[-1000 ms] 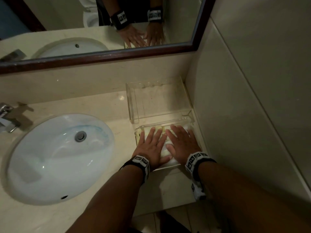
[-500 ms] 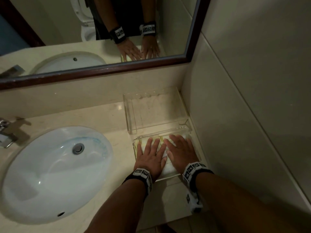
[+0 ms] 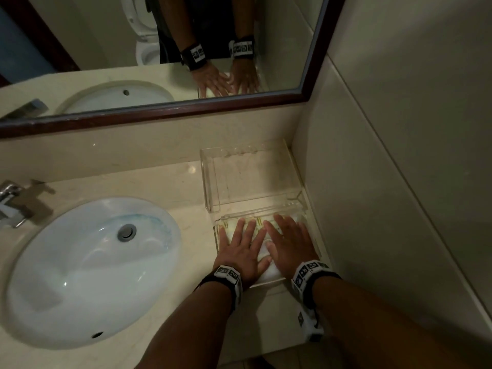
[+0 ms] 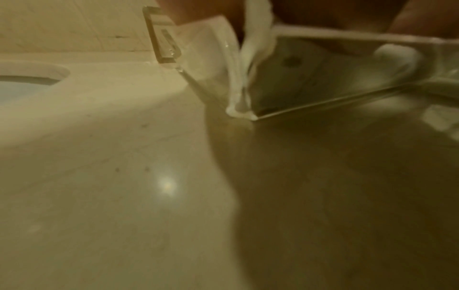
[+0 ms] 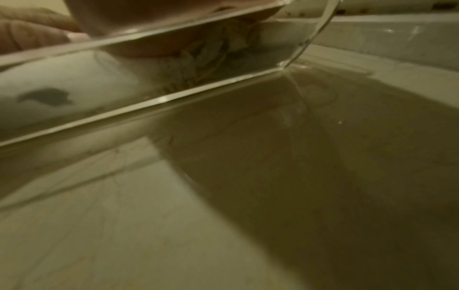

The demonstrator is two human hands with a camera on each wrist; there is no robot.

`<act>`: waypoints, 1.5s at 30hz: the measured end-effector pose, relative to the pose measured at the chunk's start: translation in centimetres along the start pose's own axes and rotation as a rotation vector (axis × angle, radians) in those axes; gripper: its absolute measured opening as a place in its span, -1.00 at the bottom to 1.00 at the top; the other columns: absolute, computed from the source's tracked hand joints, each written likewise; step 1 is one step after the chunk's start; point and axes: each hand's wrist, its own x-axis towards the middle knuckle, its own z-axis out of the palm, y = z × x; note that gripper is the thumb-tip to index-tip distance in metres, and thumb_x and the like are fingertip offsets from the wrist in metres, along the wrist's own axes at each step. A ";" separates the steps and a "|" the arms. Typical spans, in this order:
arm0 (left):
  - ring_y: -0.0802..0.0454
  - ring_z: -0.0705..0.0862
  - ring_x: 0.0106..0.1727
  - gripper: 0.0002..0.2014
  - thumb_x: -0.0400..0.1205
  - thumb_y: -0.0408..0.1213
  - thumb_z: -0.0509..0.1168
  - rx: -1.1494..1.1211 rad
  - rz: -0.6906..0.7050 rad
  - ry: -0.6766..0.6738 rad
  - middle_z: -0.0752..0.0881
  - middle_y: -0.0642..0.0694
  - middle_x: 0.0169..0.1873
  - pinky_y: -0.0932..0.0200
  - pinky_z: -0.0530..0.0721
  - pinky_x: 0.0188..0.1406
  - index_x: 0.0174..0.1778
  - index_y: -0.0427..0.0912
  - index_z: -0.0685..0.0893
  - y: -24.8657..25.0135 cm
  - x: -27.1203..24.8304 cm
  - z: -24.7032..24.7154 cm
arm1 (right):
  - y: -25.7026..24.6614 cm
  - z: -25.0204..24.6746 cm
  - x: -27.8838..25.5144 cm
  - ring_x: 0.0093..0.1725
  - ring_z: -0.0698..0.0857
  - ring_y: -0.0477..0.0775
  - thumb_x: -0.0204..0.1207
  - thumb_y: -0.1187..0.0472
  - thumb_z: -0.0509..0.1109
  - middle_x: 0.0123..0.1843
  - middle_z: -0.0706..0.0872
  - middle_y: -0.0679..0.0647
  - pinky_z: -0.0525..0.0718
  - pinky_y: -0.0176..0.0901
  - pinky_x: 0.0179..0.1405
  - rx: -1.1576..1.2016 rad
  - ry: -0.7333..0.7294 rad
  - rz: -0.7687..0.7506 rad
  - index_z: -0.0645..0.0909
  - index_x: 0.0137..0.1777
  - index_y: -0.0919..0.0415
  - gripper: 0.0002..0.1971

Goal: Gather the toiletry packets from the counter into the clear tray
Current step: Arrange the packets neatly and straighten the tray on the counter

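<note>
Covering packets (image 3: 266, 258) in tray (image 3: 217, 230): 2 flat hands.

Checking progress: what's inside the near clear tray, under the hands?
White packets with gold markings lie inside the near clear tray. Both flat hands, left hand and right hand, cover most; count unclear.

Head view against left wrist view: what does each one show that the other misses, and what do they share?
Only the head view shows both hands, the left hand and right hand, laid flat with fingers spread on white packets in the near clear tray, plus a second clear tray behind it, the faucet and the mirror. Only the left wrist view shows the near tray's front corner from counter level, with a crumpled white packet edge pressed into it. Both show the counter and the sink.
</note>
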 end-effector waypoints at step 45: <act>-0.20 -0.28 0.72 -0.28 0.65 0.40 -0.29 0.049 0.079 0.124 -0.17 -0.03 0.75 -0.43 -0.24 0.58 0.73 0.21 -0.18 -1.8 -2.5 -2.2 | 0.8 -4.1 -1.2 0.76 -0.23 0.10 0.56 -0.46 -0.09 0.79 -0.30 0.00 -0.22 0.17 0.70 -0.081 -0.203 -0.052 -0.16 0.76 -0.14 -0.17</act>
